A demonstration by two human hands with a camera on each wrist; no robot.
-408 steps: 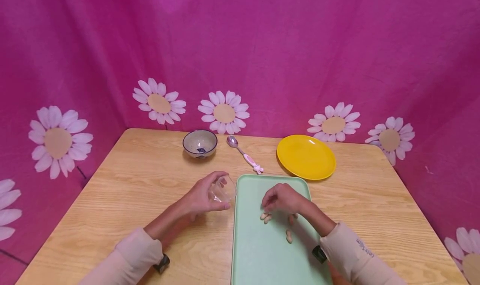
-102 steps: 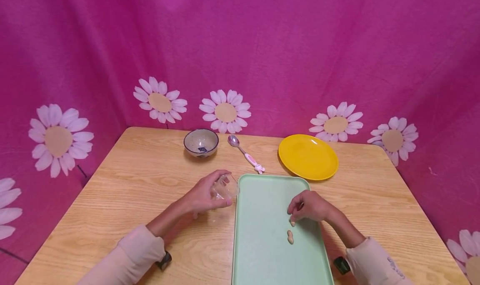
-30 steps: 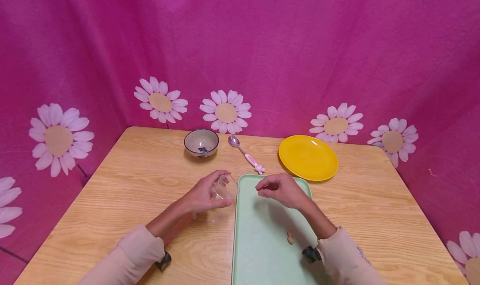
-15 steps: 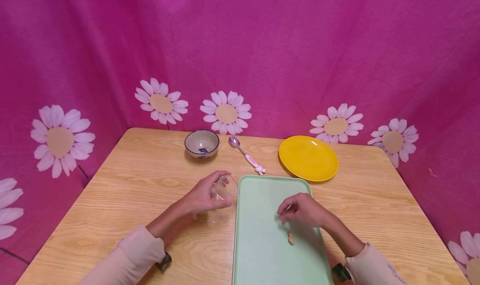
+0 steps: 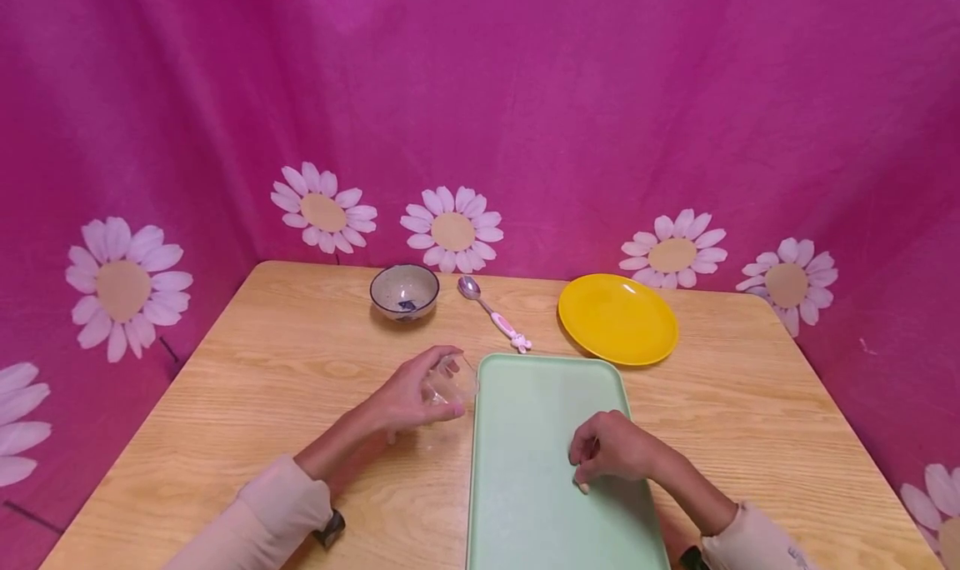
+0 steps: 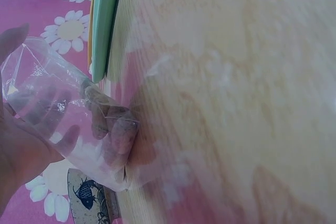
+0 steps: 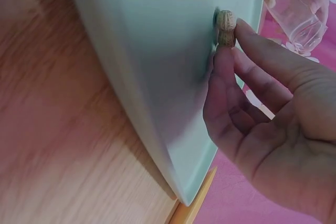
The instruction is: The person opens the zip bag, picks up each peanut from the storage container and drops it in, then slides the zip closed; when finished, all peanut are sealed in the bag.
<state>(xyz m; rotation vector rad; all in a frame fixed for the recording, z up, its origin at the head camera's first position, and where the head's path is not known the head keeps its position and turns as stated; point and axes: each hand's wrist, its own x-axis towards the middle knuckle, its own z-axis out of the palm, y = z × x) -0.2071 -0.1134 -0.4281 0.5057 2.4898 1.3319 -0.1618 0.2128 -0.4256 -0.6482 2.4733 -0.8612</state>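
Note:
My left hand [image 5: 408,395] holds a clear plastic bag [image 5: 453,380] by its mouth, at the tray's left edge. In the left wrist view, several peanuts [image 6: 118,135] lie at the bottom of the bag, close over the table. On the right side of the light green tray [image 5: 532,395], my right hand [image 5: 615,447] pinches one unshelled peanut [image 7: 226,27] between thumb and fingertip. From the head view only the tip of that peanut shows below the fingers. No other peanut is visible on the tray.
A patterned bowl [image 5: 404,292] stands at the back, with a spoon [image 5: 495,313] with a pink rabbit handle to its right. A yellow plate [image 5: 617,319] lies behind the tray, near its far right corner. Flowered pink cloth [image 5: 525,95] surrounds the wooden table [image 5: 300,345].
Several peanuts lay on the tray at first; one by one they have left it. My right hand moved from near the bag back down to the last peanut. My left hand stayed in place.

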